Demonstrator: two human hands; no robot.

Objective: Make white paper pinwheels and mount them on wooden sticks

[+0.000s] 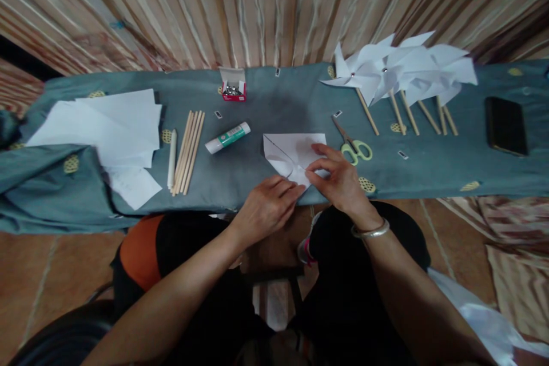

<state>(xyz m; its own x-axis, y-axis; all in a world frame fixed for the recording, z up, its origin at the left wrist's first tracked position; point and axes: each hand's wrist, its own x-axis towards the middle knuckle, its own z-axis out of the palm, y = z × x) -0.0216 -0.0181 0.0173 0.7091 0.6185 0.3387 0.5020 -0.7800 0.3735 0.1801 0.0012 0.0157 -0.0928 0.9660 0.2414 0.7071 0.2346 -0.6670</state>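
Observation:
A white sheet of paper (pixel 291 144) lies near the table's front edge, with a dark diagonal line across it and its near side partly folded over. My left hand (pixel 269 201) is closed, fingertips gripping the paper's near edge. From the right, my right hand (pixel 339 178) pinches the folded part between thumb and fingers. Fingers hide some of the fold. Just beyond the right fingertips lie scissors (pixel 355 148) with green handles, blades apart. To the paper's left rests a glue stick (pixel 228 137) with a green label.
Several wooden sticks (pixel 187 154) and a white stick (pixel 172 157) lie left, beside stacked white paper (pixel 124 126). An open red box (pixel 234 91) of small metal pieces stands at the back. Paper pinwheels (pixel 398 71) on sticks and a phone (pixel 506 126) are on the right.

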